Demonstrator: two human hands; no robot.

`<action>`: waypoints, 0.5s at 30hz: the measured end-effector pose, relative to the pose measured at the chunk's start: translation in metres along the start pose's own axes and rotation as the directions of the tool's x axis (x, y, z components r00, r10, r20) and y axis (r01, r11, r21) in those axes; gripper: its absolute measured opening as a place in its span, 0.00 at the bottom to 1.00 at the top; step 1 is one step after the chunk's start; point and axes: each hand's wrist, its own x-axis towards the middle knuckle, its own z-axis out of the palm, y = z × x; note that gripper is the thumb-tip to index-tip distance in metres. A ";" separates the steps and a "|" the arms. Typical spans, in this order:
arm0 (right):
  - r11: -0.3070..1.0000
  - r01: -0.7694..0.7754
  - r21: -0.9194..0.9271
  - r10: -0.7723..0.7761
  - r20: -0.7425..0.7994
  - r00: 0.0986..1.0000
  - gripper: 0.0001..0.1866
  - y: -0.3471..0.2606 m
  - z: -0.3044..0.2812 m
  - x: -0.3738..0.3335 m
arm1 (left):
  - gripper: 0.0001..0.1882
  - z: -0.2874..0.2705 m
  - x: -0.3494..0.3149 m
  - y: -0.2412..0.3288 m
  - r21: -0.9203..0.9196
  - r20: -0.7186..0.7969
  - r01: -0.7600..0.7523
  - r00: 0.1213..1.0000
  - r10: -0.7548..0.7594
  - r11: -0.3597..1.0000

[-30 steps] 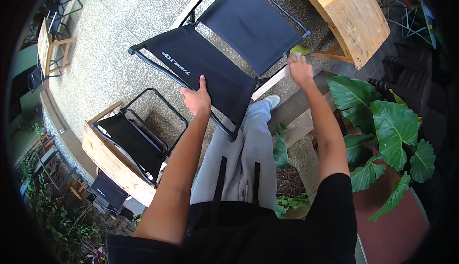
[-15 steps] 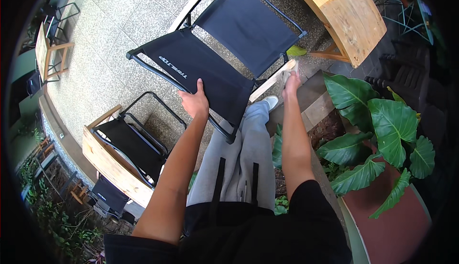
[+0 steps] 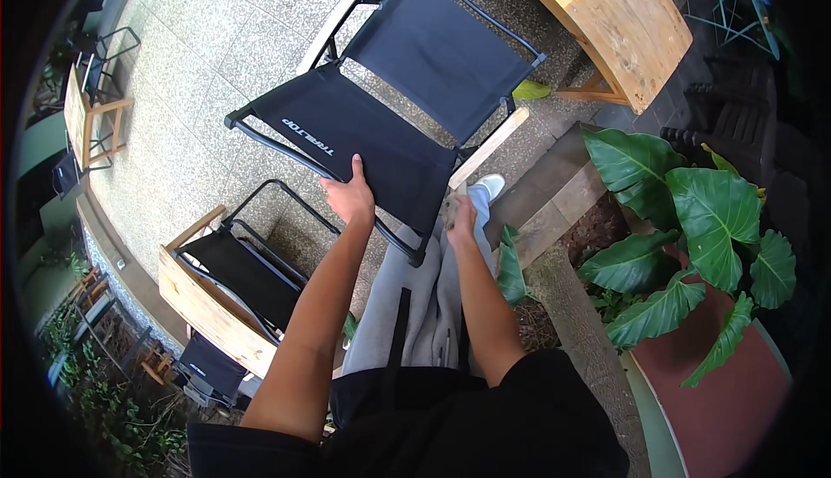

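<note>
A black folding chair [image 3: 441,58] with two fabric panels, a dark tube frame and pale wooden armrests stands tilted in front of me. My left hand [image 3: 351,198] is closed round the tube at its near edge, one finger lying along the black fabric. My right hand [image 3: 464,221] is closed on a crumpled greyish cloth [image 3: 450,210], partly hidden by the fingers. That hand is at the near end of the right wooden armrest [image 3: 489,147], over my leg. Whether the cloth touches the wood, I cannot tell.
A curved wooden table [image 3: 619,32] stands at the far right, a large-leaved plant [image 3: 714,218] beside a stone ledge [image 3: 554,205]. Another black chair [image 3: 247,275] is tucked against a wooden table [image 3: 203,314] on the left. Speckled tiles [image 3: 199,89] cover the floor.
My right hand has moved with the cloth toward me and left, from partway along the right armrest to its near end. My left hand keeps its hold on the chair's tube.
</note>
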 end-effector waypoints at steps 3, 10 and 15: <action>0.993 -0.103 0.062 0.102 0.014 0.995 0.10 -0.032 -0.001 0.012 | 0.36 -0.002 -0.002 0.000 0.002 0.012 -0.001 1.000 0.001 1.000; 0.993 0.051 0.106 -0.050 -0.012 0.999 0.15 -0.149 0.027 0.055 | 0.36 -0.007 -0.002 0.003 0.025 -0.002 0.032 0.999 -0.032 0.999; 0.966 0.217 0.139 -0.218 -0.007 0.976 0.15 -0.214 0.021 0.092 | 0.37 0.004 -0.007 0.005 0.010 0.019 0.004 1.000 -0.004 1.000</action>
